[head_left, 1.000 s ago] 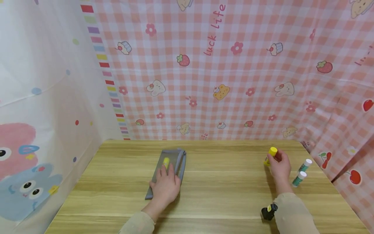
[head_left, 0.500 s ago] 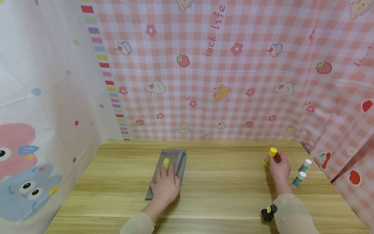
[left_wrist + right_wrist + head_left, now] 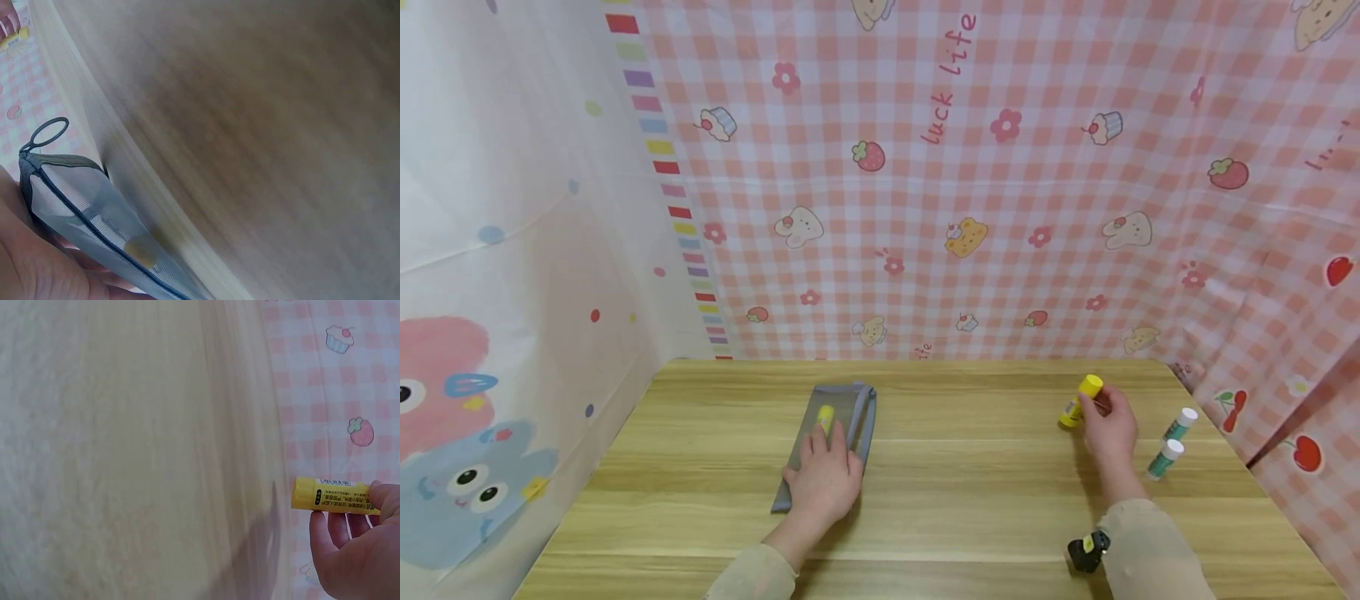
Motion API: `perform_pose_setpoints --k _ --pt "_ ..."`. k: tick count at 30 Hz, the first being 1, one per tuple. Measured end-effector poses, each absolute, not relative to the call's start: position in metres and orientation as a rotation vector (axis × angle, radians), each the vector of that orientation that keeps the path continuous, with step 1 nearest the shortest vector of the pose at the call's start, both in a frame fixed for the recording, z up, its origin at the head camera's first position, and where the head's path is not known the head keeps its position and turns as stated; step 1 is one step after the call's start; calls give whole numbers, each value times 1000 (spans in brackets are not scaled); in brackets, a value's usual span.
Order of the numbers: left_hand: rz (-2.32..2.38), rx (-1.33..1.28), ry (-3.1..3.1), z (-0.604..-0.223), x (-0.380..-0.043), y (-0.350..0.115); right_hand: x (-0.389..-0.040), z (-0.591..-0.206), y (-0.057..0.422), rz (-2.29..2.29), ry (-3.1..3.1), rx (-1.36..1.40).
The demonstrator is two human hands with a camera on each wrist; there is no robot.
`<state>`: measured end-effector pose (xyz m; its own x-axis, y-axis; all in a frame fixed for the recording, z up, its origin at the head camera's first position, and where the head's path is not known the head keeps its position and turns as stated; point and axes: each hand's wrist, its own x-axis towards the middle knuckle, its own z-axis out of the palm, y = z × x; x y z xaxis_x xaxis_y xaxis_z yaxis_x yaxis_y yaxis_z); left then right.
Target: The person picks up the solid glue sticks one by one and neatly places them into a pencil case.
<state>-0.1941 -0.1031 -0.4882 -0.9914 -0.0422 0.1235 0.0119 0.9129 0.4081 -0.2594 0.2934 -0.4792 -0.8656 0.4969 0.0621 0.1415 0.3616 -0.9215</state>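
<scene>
My right hand (image 3: 1111, 427) pinches a yellow glue stick (image 3: 1081, 402) between thumb and fingers at the far right part of the table. The stick leans to the right in the head view; its printed label shows in the right wrist view. My left hand (image 3: 826, 482) rests on a grey mesh zip pouch (image 3: 797, 446), fingers stretched out over it. Another yellow stick (image 3: 826, 415) lies at the pouch beyond my fingertips, partly covered by them. In the left wrist view the pouch (image 3: 94, 200) shows its dark zip and loop, with a yellowish round end behind the mesh.
Two green glue sticks with white caps, a farther one (image 3: 1180, 423) and a nearer one (image 3: 1166, 459), stand right of my right hand. A black device (image 3: 1087, 551) sits at my right sleeve. Patterned cloth (image 3: 925, 208) hangs behind the wooden table (image 3: 962, 500).
My right hand has moved slightly left with the yellow glue stick, which tilts more now. The left hand stays on the pouch.
</scene>
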Motion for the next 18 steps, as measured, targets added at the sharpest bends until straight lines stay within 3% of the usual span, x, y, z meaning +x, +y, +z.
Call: perform_pose_setpoints --k 18 --pt "-620 11 -2942 -487 -194 -102 -260 -468 262 1590 -2231 -402"
